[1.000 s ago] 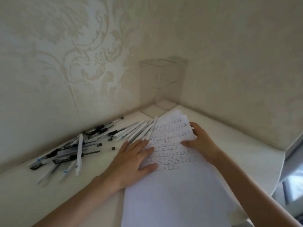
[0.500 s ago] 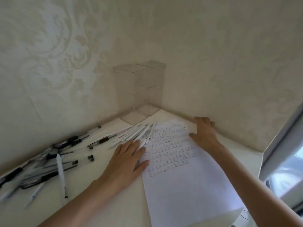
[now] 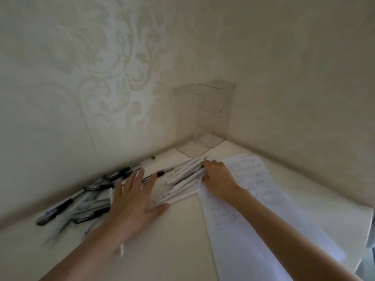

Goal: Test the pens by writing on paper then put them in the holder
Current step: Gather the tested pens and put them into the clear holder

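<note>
A clear plastic pen holder with two compartments stands empty in the corner where the walls meet. Several white pens lie in a bundle in front of it. My right hand rests on that bundle's right end, fingers curled over the pens; whether it grips one is unclear. My left hand lies flat with spread fingers on the bundle's left end. Several dark pens are scattered to the left. A white sheet of paper with rows of small written marks lies to the right under my right forearm.
The cream desk sits in a corner between two patterned walls. Its right edge curves off near the frame's side. The paper reaches toward the front edge.
My right hand moved left off the paper's far edge onto the white pens. My left hand slid left away from the paper and onto the pens. The view shifted left.
</note>
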Demonstrator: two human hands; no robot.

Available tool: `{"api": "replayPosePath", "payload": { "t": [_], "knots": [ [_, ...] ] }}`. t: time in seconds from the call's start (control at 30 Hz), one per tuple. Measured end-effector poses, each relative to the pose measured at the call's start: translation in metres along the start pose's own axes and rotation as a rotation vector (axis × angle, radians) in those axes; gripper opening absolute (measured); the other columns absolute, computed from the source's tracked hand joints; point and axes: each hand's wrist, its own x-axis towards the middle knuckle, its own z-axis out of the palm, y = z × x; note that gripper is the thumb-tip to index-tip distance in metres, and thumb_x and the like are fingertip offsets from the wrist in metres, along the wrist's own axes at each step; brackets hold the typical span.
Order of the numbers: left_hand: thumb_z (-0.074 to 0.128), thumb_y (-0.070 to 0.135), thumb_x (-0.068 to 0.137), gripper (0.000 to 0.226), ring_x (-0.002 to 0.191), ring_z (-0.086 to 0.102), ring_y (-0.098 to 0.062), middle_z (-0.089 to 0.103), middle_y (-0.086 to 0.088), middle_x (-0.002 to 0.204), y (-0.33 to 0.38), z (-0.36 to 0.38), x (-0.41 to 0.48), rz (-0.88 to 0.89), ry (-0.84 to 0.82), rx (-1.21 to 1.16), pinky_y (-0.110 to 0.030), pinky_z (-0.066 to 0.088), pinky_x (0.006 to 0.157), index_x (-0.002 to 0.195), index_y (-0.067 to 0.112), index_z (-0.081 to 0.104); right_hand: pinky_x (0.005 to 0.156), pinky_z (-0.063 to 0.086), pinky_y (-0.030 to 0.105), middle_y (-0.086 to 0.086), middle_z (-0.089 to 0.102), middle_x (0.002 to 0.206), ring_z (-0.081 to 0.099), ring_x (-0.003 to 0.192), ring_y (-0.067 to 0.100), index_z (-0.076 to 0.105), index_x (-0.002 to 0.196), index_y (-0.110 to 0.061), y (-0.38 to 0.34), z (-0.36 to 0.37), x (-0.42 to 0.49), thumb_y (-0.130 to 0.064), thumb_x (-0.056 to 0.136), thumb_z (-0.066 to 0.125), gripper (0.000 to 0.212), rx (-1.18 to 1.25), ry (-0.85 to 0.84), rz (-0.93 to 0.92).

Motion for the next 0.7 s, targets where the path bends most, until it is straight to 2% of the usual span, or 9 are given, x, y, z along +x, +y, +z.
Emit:
{"api": "replayPosePath", "payload": {
  "t": [0.1,0.17,0.23,0.3,0.37,0.43,0.47,0.57,0.7],
  "knots": [
    [-0.017,0.092,0.042,0.122,0.142,-0.008,-0.020,-0.008,-0.003,0.156,-0.005,-0.002,-0.001,0.010,-0.024,-0.027,-0.042,-0.005,0.114,0.147,0.032,-0.005,0.088,0.042,0.034,0.017,0.054,0.117,0.050,0.109,0.030,0.050,0.121,-0.006,-0.015,0.005,-0.003,-0.020,0.094,0.050,0.031,0.059,-0.009,-0.043],
    [-0.004,0.082,0.051,0.108,0.143,-0.007,-0.018,-0.010,-0.002,0.156,-0.004,-0.002,0.001,0.023,-0.030,-0.061,-0.040,-0.003,0.114,0.146,0.031,-0.010,0.091,0.041,0.033,0.017,0.054,0.122,0.051,0.112,0.029,0.049,0.127,-0.005,-0.027,0.000,-0.008,-0.020,0.095,0.050,0.035,0.154,-0.070,-0.067],
    [-0.004,0.075,0.052,0.102,0.142,-0.007,-0.017,-0.013,0.000,0.155,-0.001,-0.005,0.003,0.036,-0.050,-0.072,-0.038,-0.003,0.113,0.144,0.033,-0.015,0.091,0.037,0.025,0.014,0.052,0.131,0.050,0.116,0.027,0.043,0.136,-0.008,-0.035,-0.004,-0.015,-0.014,0.096,0.045,0.040,0.193,-0.166,-0.148],
    [-0.003,0.073,0.052,0.101,0.142,-0.007,-0.016,-0.014,0.001,0.155,0.001,-0.005,0.005,0.053,-0.070,-0.075,-0.037,-0.003,0.114,0.144,0.033,-0.016,0.081,0.033,0.014,0.010,0.055,0.130,0.051,0.115,0.022,0.044,0.138,-0.013,-0.037,-0.008,-0.017,-0.009,0.096,0.042,0.042,0.196,-0.213,-0.239],
    [0.002,0.073,0.059,0.095,0.143,-0.007,-0.016,-0.012,0.001,0.155,0.003,-0.004,0.009,0.089,-0.063,-0.069,-0.037,-0.001,0.114,0.144,0.035,-0.013,0.074,0.034,0.005,0.004,0.060,0.126,0.055,0.105,0.014,0.052,0.132,-0.017,-0.033,-0.015,-0.014,-0.006,0.096,0.041,0.039,0.321,-0.149,-0.204],
    [0.010,0.072,0.072,0.082,0.143,-0.007,-0.016,-0.012,0.003,0.155,0.007,-0.002,0.016,0.134,-0.045,-0.065,-0.038,-0.002,0.113,0.144,0.038,-0.008,0.070,0.038,0.003,0.002,0.061,0.124,0.056,0.098,0.010,0.057,0.126,-0.016,-0.025,-0.020,-0.006,-0.001,0.095,0.038,0.040,0.446,0.007,-0.080],
    [0.012,0.071,0.078,0.076,0.142,-0.007,-0.015,-0.013,0.005,0.155,0.010,-0.001,0.021,0.167,-0.039,-0.066,-0.037,-0.003,0.113,0.145,0.039,-0.006,0.073,0.040,0.006,0.002,0.059,0.126,0.056,0.101,0.012,0.057,0.126,-0.015,-0.019,-0.021,-0.001,0.001,0.094,0.037,0.041,0.459,0.091,-0.014],
    [0.004,0.072,0.080,0.073,0.142,-0.007,-0.014,-0.017,0.012,0.152,0.022,0.000,0.040,0.280,-0.022,-0.083,-0.036,-0.004,0.113,0.145,0.039,0.000,0.101,0.033,0.025,0.005,0.043,0.143,0.041,0.127,0.021,0.045,0.136,-0.014,0.005,-0.017,0.005,-0.009,0.097,0.040,0.040,0.302,0.226,0.065],
    [0.015,0.053,0.096,0.054,0.142,-0.006,-0.013,-0.009,0.013,0.155,0.039,0.003,0.055,0.349,-0.045,-0.055,-0.039,-0.001,0.114,0.146,0.037,0.007,0.117,0.010,0.036,-0.005,0.012,0.158,0.011,0.144,0.017,0.017,0.149,-0.028,0.033,0.000,-0.009,-0.042,0.100,0.028,0.052,-0.015,-0.031,0.012]
  ]
}}
